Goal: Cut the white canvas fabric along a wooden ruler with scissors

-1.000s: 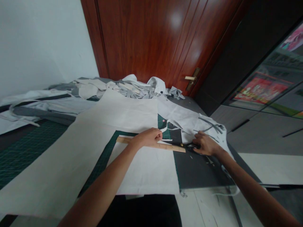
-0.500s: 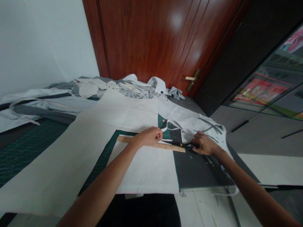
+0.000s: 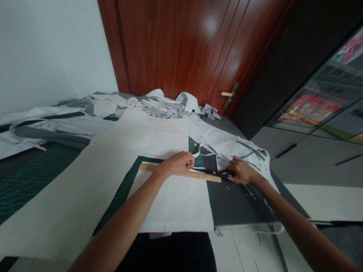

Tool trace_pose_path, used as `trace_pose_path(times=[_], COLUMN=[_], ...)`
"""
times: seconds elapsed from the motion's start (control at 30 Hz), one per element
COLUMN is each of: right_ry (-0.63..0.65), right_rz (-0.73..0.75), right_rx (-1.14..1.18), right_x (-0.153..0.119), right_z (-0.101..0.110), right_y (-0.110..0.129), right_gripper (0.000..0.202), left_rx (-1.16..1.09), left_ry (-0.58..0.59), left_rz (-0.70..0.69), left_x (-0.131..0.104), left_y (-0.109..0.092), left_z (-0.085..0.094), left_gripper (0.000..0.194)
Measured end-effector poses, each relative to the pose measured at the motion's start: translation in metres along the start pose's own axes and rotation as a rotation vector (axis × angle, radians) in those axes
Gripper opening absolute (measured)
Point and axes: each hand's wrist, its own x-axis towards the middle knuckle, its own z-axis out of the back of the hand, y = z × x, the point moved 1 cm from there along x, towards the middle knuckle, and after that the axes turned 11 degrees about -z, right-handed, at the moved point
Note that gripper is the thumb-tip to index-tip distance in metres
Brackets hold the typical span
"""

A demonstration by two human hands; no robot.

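Observation:
My right hand [image 3: 241,172] grips black-handled scissors [image 3: 225,173], whose blades point left along the edge of the white fabric piece [image 3: 172,206]. A wooden ruler [image 3: 208,176] lies across the top of that piece, just below the blades. My left hand [image 3: 181,162] is closed over the ruler's middle, with a narrow white fabric strip [image 3: 196,154] coming out of its fingers. The fingers hide part of the ruler and the blade tips. Under the fabric is a green cutting mat [image 3: 121,196].
A large white fabric sheet [image 3: 70,204] covers the left side. Heaped scraps [image 3: 161,105] lie along the back by the door [image 3: 172,45]. More white cloth [image 3: 215,138] with grey strips lies behind my right hand on the dark table [image 3: 238,204]. Cabinets [image 3: 306,151] stand at right.
My right hand and the scissors have shifted very slightly left. My left hand stays in place on the ruler with the strip.

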Motion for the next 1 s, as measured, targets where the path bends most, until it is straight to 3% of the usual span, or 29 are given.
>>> trace_pose_path(times=[1.0], right_ry=[-0.066], right_rz=[0.038], right_rx=[0.033], right_x=[0.0019], right_z=[-0.0069], right_y=[-0.0029], right_gripper=[0.035], left_rx=[-0.039], left_ry=[0.016], left_rz=[0.021], left_x=[-0.0029], left_y=[-0.0021], left_z=[0.0001], left_gripper=[0.017])
